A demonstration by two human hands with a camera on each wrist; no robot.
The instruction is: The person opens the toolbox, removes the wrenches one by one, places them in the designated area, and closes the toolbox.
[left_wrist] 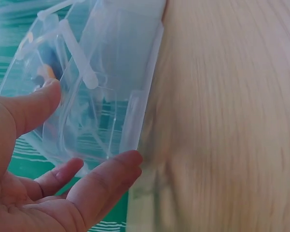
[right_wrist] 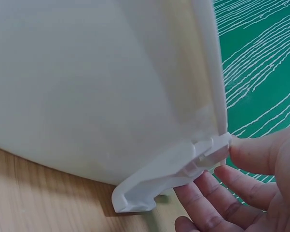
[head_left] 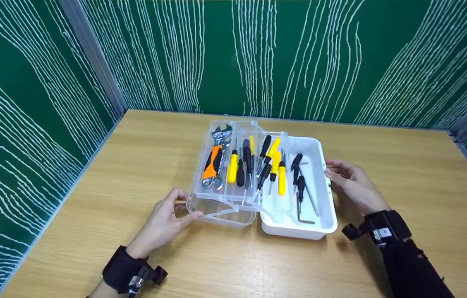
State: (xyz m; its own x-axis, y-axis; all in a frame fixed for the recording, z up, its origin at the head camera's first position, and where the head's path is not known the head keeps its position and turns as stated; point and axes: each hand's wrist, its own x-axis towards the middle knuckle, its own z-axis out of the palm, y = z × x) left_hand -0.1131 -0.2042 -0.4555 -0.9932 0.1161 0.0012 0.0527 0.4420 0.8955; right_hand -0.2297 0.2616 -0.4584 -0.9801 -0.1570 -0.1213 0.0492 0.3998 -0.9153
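A white toolbox [head_left: 298,233] stands opened out on the table, its clear lid [head_left: 227,219] folded to the left and its see-through tray [head_left: 233,193] raised over that lid. At the lid's near left corner, my left hand [head_left: 163,221] holds the edge, thumb above and fingers on the outer side. My right hand [head_left: 355,182] grips the box's right side, thumb at the rim and fingers under the white latch [right_wrist: 171,174]. The tray carries an adjustable wrench [head_left: 213,161], another wrench and several screwdrivers. More yellow screwdrivers [head_left: 281,178], black-handled ones and a hex key [head_left: 305,222] lie in the box.
A wooden table [head_left: 92,198] spreads around the toolbox. Green panels with white wavy lines [head_left: 221,54] stand behind it and along the left and right sides. Both wrists wear black straps with small cameras.
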